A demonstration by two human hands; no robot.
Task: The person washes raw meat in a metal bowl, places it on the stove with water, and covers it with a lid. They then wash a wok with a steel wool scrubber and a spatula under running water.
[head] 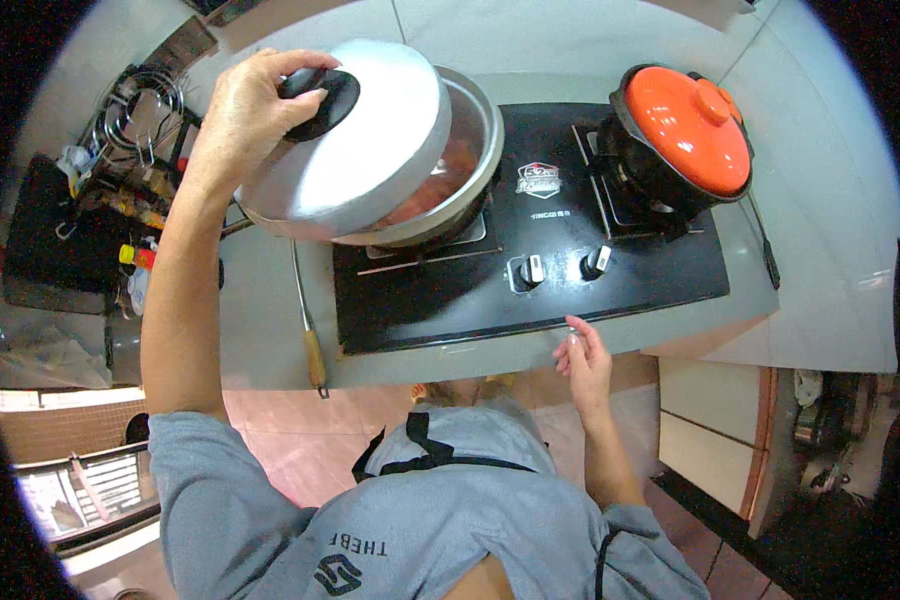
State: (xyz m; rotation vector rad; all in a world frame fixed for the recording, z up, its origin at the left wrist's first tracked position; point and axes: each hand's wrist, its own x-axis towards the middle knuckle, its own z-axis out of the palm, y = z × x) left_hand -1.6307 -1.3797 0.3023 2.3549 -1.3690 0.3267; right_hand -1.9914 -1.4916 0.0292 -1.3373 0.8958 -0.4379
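Note:
My left hand (259, 112) grips the black knob (330, 105) of a domed metal lid (375, 142). The lid is tilted over the left part of a wide metal pan (487, 150), leaving its right side uncovered. Reddish-brown contents (450, 176) show inside, partly hidden by the lid. Beneath the pan is the left burner of a black gas hob (435, 307). My right hand (583, 364) hovers by the hob's front edge, below two control knobs (532, 270), its fingers loosely curled and apart. I see nothing clearly held in it.
A black pot (645, 172) with a glossy orange lid (682, 127) stands on the right burner. A wooden-handled utensil (313, 352) lies left of the hob, its end over the counter (262, 315) edge. Bottles and a wire rack (142, 112) crowd the far left.

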